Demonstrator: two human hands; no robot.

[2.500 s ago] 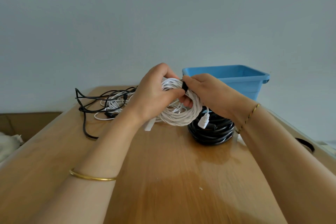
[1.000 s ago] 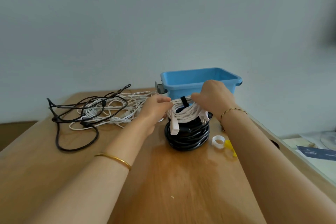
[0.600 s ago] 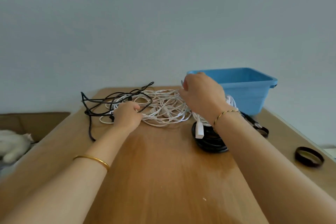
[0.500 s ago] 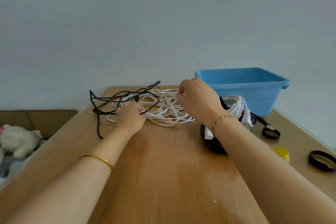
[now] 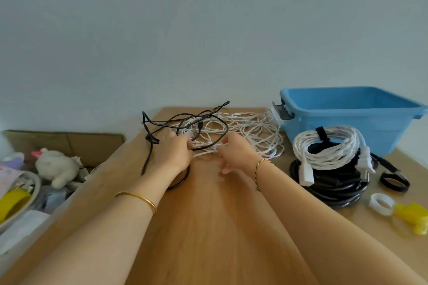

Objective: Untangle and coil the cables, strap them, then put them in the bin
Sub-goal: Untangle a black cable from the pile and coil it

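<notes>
left hand [image 5: 172, 152] and right hand [image 5: 236, 152] each pinch strands at the near edge of the far-centre tangle [image 5: 245, 129], apparently to part black from white, while the strapped white coil [image 5: 328, 146] rests on the black coil [image 5: 335, 186] at right, staged beside the bin [image 5: 347, 111].

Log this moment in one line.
left hand: grips tangled white-and-black cables | right hand: pinches that tangle | strapped white cable coil: on black cable coil, beside blue plastic bin

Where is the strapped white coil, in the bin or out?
Out. The white coil lies on the black coil on the table, in front of the bin.
</notes>
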